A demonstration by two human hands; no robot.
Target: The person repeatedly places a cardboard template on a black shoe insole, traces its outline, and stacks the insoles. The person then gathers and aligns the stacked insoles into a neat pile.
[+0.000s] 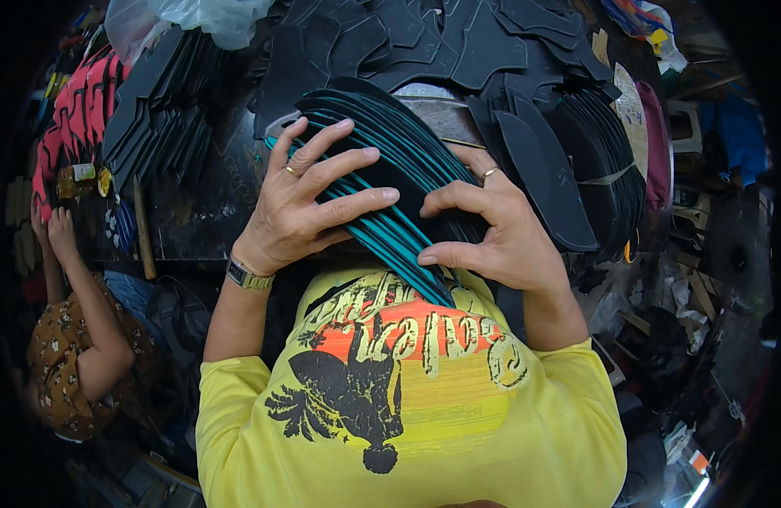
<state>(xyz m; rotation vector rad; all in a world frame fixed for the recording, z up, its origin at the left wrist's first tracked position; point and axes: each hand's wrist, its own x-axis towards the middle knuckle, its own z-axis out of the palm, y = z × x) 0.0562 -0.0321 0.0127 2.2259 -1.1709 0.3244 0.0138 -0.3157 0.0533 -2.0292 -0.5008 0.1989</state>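
Observation:
A fanned stack of thin, curved black pieces with teal undersides (399, 245) leans between my hands, above the front of a yellow shirt. My left hand (314, 195) grips its left side, fingers spread across the teal edges and the thumb mostly hidden. With thumb and forefinger bent around the edges, my right hand (492, 216) holds the right side near the lower end. The other right fingers reach behind the stack, partly out of sight. Just right of that hand lies a loose rounded black piece (545, 169).
Beyond my hands, flat black cut pieces (441, 46) cover the dark table (200, 224). A banded black stack (606, 165) stands at right. At left are more black pieces (157, 110), red pieces (81, 114) and a wooden stick (143, 229). Another person's hand (62, 233) touches the red pieces.

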